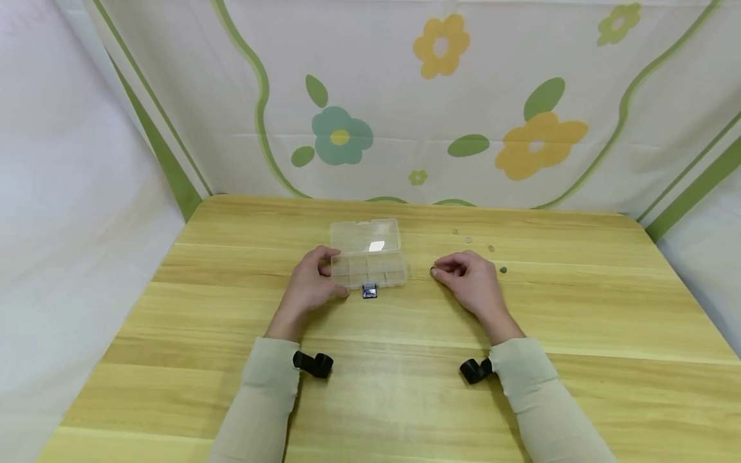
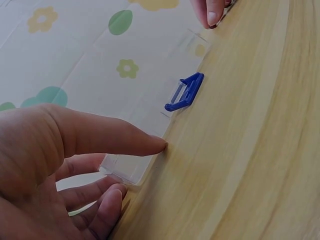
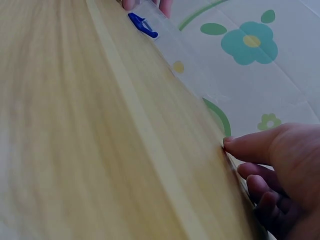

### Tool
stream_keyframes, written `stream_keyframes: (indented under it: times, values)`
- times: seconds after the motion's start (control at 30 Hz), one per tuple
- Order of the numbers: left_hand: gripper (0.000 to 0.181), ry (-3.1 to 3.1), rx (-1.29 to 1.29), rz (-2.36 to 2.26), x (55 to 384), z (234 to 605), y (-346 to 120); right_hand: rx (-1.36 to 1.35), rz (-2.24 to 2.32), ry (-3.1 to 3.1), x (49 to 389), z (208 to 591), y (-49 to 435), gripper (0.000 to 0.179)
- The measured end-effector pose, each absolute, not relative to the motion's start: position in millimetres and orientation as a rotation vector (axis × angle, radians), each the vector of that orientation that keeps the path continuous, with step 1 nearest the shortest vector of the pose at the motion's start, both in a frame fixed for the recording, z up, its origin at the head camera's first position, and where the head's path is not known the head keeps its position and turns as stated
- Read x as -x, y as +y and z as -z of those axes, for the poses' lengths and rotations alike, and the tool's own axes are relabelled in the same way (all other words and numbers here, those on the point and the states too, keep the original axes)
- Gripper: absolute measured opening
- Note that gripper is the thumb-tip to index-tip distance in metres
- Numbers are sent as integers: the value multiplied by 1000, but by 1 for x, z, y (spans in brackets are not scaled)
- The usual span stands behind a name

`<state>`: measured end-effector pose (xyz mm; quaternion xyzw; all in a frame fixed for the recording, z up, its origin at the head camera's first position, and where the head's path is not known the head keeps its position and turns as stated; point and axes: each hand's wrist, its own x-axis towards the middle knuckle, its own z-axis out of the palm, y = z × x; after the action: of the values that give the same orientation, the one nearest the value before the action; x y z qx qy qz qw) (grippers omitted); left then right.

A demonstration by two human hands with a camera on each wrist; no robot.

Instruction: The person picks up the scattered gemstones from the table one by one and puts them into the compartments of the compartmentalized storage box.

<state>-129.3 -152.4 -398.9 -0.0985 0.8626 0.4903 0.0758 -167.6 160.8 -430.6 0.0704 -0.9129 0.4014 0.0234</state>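
Observation:
A clear plastic compartment box lies on the table with its lid tipped back and its blue latch hanging at the front. My left hand grips the box's left end, thumb along the front wall and fingers round the side and back. To the right of the box, my right hand pinches a small dark piece low at the tabletop; the fingertips mostly cover it, so its kind cannot be made out. In the right wrist view the right hand's other fingers are curled.
Beyond and beside the right hand lie several small pieces: a dark green one, a brownish one and pale ones farther back. A flower-print cloth hangs behind the wooden table.

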Motion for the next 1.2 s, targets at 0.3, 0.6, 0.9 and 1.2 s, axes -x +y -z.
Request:
stream_keyframes:
  times: [0.3,0.6,0.9,1.2]
  values:
    - [79,2594,290,-1469,129,399,-152,-217,-1232,-2832,167,431,161,12]
    - [79,2588,287,-1478,128,397,-152,-194,-1267,-2832,166,430,160,14]
    - [79,2600,271,-1464,128,397,-153,-172,-1318,-2812,166,427,157,15]
    - [79,2607,257,-1462,127,398,-153,-164,-1354,-2793,167,423,157,16]
